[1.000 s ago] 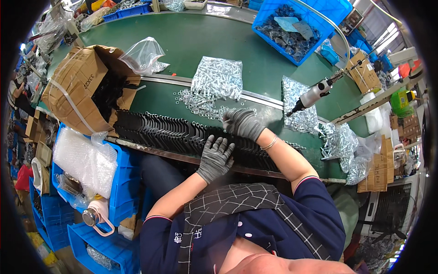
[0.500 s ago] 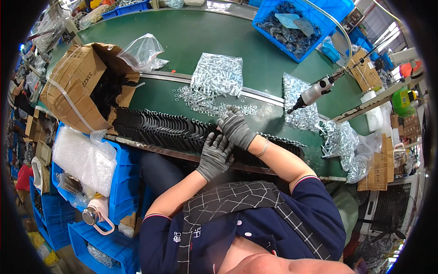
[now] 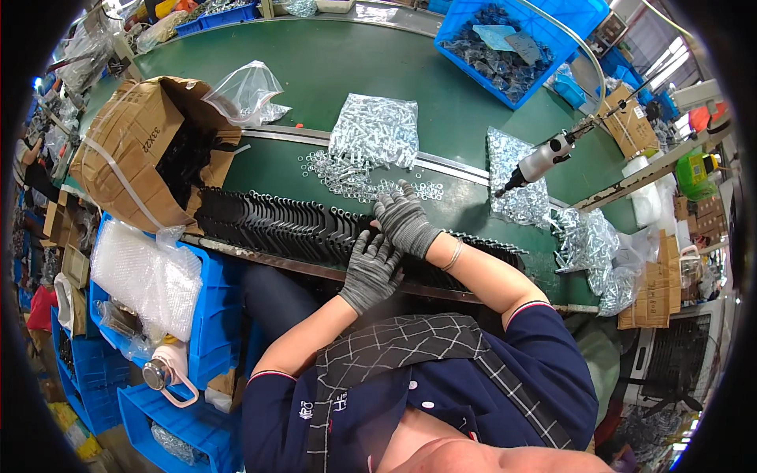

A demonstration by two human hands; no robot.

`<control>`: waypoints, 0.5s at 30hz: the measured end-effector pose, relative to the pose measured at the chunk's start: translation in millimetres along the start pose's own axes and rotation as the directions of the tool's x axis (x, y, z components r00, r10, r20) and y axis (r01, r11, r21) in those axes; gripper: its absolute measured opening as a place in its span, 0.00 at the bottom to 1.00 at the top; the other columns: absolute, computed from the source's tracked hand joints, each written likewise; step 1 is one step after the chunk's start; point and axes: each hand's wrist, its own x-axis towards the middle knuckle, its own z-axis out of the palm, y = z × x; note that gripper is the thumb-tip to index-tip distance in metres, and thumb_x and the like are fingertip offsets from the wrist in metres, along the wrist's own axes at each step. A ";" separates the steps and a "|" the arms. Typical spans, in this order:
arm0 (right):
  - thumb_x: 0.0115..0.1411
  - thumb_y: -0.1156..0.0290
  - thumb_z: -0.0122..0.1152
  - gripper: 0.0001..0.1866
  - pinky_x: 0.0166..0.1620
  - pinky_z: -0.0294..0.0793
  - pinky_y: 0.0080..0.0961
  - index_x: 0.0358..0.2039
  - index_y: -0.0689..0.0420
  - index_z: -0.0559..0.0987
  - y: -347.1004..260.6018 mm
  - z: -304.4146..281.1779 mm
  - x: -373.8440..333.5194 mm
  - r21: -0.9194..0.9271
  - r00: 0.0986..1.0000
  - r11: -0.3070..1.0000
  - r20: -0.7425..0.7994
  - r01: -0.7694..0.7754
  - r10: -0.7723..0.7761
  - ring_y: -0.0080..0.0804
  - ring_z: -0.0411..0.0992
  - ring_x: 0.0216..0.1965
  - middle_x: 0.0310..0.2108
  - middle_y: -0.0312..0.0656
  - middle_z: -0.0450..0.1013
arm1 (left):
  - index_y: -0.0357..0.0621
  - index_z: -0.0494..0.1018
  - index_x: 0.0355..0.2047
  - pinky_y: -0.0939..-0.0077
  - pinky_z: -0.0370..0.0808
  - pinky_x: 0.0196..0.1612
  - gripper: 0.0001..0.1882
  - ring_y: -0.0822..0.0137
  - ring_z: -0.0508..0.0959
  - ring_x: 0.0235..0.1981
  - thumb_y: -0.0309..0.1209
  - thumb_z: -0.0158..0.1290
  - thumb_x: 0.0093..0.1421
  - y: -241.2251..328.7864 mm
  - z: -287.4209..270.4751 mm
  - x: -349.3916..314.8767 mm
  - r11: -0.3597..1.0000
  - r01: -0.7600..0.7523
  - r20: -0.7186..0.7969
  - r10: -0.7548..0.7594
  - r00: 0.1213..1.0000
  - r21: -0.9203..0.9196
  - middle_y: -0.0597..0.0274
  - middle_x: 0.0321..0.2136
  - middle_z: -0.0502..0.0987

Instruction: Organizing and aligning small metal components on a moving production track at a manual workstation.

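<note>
A long row of black metal brackets (image 3: 276,221), stood close together, runs along the table's near edge, with small metal rings along its top. My left hand (image 3: 371,272), in a grey striped glove, rests on the row with its fingers stretched over the brackets. Just above and right of it is my right hand (image 3: 406,225), gloved alike, its fingers bent down at the far edge of the row; what they pinch, if anything, is hidden. A loose pile of small metal rings (image 3: 339,175) lies beyond the fingertips, against a clear bag of bolts (image 3: 374,130).
A tilted carton (image 3: 118,150) of black parts stands left. A hanging power screwdriver (image 3: 544,160) is over another bag of hardware (image 3: 512,193) at right. A blue crate (image 3: 564,27) stands at the back; bubble wrap (image 3: 146,268) lies on a blue bin below left.
My right hand's fingers have shifted very slightly at the row. My left hand stays nearly where it was; the rest looks the same.
</note>
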 end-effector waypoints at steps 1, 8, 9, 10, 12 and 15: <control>0.63 0.52 0.52 0.27 0.68 0.45 0.56 0.55 0.59 0.73 -0.5 -1.6 -0.7 0.008 1.000 1.000 0.009 -0.004 0.004 0.46 0.63 0.62 0.58 0.51 0.68 | 0.42 0.78 0.44 0.42 0.59 0.62 0.23 0.45 0.73 0.52 0.43 0.55 0.51 -0.4 0.1 -0.3 1.000 0.000 -0.001 0.000 1.000 0.001 0.45 0.46 0.76; 0.63 0.51 0.52 0.28 0.69 0.43 0.57 0.55 0.58 0.73 3.0 2.8 3.9 0.009 1.000 1.000 -0.002 -0.002 0.002 0.45 0.62 0.63 0.57 0.49 0.68 | 0.41 0.77 0.44 0.41 0.59 0.63 0.24 0.45 0.73 0.52 0.43 0.55 0.51 0.6 2.0 -0.9 1.000 0.004 -0.006 -0.004 1.000 -0.010 0.45 0.46 0.76; 0.63 0.51 0.52 0.27 0.69 0.43 0.57 0.55 0.58 0.73 2.7 0.2 4.6 0.018 0.999 1.000 0.040 -0.003 0.002 0.45 0.62 0.63 0.58 0.49 0.68 | 0.41 0.77 0.44 0.41 0.59 0.63 0.24 0.45 0.73 0.52 0.43 0.55 0.51 0.4 1.3 -0.3 1.000 0.004 -0.007 -0.004 1.000 -0.008 0.45 0.46 0.76; 0.63 0.51 0.52 0.27 0.69 0.43 0.57 0.55 0.58 0.73 3.0 3.1 4.0 0.017 0.999 1.000 0.039 -0.002 0.002 0.45 0.62 0.63 0.58 0.49 0.68 | 0.41 0.77 0.44 0.41 0.59 0.63 0.24 0.45 0.73 0.52 0.43 0.55 0.51 0.2 0.6 0.1 1.000 -0.003 -0.017 0.003 1.000 -0.005 0.45 0.46 0.76; 0.63 0.52 0.52 0.25 0.69 0.43 0.54 0.52 0.58 0.76 4.3 17.2 -0.1 0.015 0.992 1.000 -0.129 0.007 -0.005 0.43 0.64 0.61 0.56 0.47 0.70 | 0.40 0.77 0.44 0.41 0.59 0.62 0.24 0.46 0.73 0.52 0.42 0.55 0.50 -0.1 -0.8 1.1 1.000 -0.019 -0.036 0.019 0.999 -0.001 0.45 0.46 0.76; 0.63 0.51 0.51 0.25 0.69 0.43 0.54 0.51 0.58 0.76 2.0 3.4 1.9 -0.002 0.991 1.000 -0.132 0.018 -0.018 0.42 0.64 0.61 0.55 0.47 0.71 | 0.40 0.77 0.44 0.41 0.59 0.63 0.24 0.45 0.73 0.52 0.42 0.55 0.50 -0.3 -1.1 0.6 1.000 -0.005 -0.017 0.005 1.000 -0.011 0.45 0.46 0.76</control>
